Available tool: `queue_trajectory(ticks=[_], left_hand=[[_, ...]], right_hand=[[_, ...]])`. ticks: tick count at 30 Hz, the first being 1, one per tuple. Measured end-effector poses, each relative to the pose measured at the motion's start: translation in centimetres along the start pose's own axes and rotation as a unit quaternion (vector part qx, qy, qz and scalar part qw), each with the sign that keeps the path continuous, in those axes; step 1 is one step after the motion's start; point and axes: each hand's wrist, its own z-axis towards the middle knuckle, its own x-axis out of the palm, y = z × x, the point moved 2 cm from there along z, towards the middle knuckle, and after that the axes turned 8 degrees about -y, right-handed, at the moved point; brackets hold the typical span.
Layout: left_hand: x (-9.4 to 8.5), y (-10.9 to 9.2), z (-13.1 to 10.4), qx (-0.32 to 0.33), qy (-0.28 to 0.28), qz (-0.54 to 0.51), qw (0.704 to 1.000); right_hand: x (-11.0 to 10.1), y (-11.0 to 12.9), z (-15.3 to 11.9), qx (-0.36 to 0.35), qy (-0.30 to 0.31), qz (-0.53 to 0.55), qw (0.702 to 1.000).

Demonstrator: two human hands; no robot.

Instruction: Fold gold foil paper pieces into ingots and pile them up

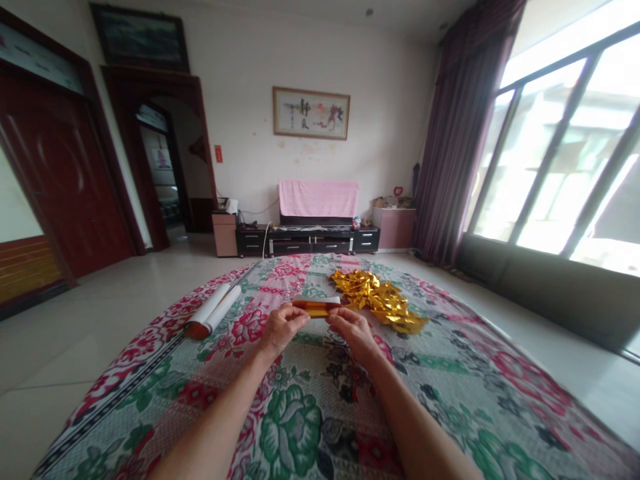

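Between my two hands is a partly folded sheet of gold foil paper (317, 309), its white back showing along the upper edge. My left hand (286, 327) pinches the left end between thumb and fingers. At the other end, the thumb and fingers of my right hand (353, 329) are closed on the paper. A pile of folded gold foil pieces (375, 299) lies on the cloth just beyond and right of my right hand. To the left rest rolled sheets of paper (214, 311), white outside with gold-brown showing at the near end.
A flowered cloth (293, 427) covers the round surface before me. Across the tiled floor (125, 287) stands a low black cabinet (315, 241) with a pink cloth (319, 198) above it. Windows (555, 147) and a purple curtain (453, 133) are on the right, a red door (60, 167) on the left.
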Motion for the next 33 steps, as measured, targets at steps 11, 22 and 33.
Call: queue_trajectory(ticks=[11, 22, 33], left_hand=[[0.15, 0.19, 0.01, 0.014, -0.002, 0.035, 0.999], [0.42, 0.53, 0.06, 0.054, -0.015, 0.032, 0.998], [0.28, 0.37, 0.04, 0.047, -0.039, -0.006, 0.998]], right_hand=[[0.36, 0.33, -0.23, -0.045, -0.029, -0.047, 0.997], [0.52, -0.12, 0.02, -0.089, -0.053, -0.043, 0.994], [0.86, 0.09, -0.25, -0.112, -0.016, -0.105, 0.988]])
